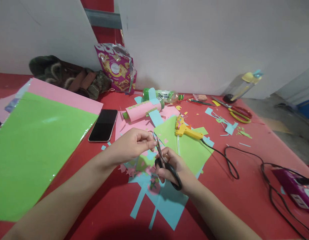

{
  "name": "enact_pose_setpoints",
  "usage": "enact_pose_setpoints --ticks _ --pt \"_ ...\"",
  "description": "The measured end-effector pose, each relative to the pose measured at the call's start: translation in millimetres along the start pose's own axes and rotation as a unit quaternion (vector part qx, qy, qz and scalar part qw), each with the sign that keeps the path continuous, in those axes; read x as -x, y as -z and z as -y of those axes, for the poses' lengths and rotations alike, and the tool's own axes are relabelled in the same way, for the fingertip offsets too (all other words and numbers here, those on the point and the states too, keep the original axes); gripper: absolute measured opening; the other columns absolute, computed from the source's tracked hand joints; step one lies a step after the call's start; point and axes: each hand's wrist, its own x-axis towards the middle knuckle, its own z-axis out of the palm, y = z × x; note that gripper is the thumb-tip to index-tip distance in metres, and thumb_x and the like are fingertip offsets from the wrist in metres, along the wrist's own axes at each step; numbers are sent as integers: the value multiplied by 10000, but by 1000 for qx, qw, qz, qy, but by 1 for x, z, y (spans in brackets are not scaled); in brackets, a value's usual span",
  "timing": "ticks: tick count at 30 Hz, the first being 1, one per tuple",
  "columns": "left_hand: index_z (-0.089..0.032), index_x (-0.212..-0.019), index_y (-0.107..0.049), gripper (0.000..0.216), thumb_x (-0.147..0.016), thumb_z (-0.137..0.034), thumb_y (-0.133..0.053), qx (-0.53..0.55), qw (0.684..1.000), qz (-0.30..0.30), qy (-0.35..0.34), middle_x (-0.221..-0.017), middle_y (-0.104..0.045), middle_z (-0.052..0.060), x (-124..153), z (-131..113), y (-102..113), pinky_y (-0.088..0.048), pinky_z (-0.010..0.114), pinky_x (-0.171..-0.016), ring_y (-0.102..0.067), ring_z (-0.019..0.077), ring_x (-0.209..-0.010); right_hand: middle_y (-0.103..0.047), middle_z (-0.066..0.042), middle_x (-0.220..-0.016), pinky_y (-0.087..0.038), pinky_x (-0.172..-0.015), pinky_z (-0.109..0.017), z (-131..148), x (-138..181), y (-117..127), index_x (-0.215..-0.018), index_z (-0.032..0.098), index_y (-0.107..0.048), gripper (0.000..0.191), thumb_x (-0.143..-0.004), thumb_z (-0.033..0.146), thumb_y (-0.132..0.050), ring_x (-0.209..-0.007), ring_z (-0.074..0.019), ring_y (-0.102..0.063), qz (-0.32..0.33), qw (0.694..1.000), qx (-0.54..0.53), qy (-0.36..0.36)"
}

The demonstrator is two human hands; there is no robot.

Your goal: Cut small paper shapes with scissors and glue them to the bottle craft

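Note:
In my right hand (175, 166) is a pair of black-handled scissors (171, 169), gripped by the loops with the blades pointing up and away from me. The blades look slightly parted. My left hand (134, 143) is closed in a pinch close by the blade tips; whatever sits between its fingertips is too small to make out. Under both hands lie blue paper (166, 206), light green paper (194, 153) and many small pink, green and blue cut scraps. Just beyond is a bottle wrapped in pink paper (141, 111), lying on its side.
A yellow glue gun (188, 130) lies right of centre, its black cord running to a purple power strip (296, 190). At left are a phone (103, 125) and large green sheets (44, 143). Behind stand a snack bag (116, 68), a plastic bottle (166, 96) and larger scissors (234, 110).

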Motion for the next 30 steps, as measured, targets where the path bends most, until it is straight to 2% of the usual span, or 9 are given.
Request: enact_pose_setpoints --ticks 10,21,30 --pt "-128 -551 -510 232 -721 -286 -495 31 999 -13 -15 -535 -440 -36 1 -1 -5 -315 187 -489 -385 67 -505 -417 72 -597 -370 -475 -212 -1 -1 1 -820 207 -375 397 -635 431 -646 -486 -61 -440 16 1000 -3 15" --pt "-139 -569 -534 204 -730 -256 -488 54 998 -21 -25 -590 -562 -9 1 -1 -9 -384 193 -537 -494 83 -555 -410 70 -611 -384 -447 -206 0 0 1 -795 212 -363 396 -629 426 -652 -467 -53 -422 13 1000 -14 12" --pt "-140 -559 -530 211 -745 -218 -470 75 996 -39 -32 -567 -546 -31 3 -1 -14 -356 178 -515 -481 72 -545 -425 53 -653 -385 -480 -219 -3 -1 2 -819 210 -363 407 -631 428 -651 -509 -64 -435 14 999 -27 18"
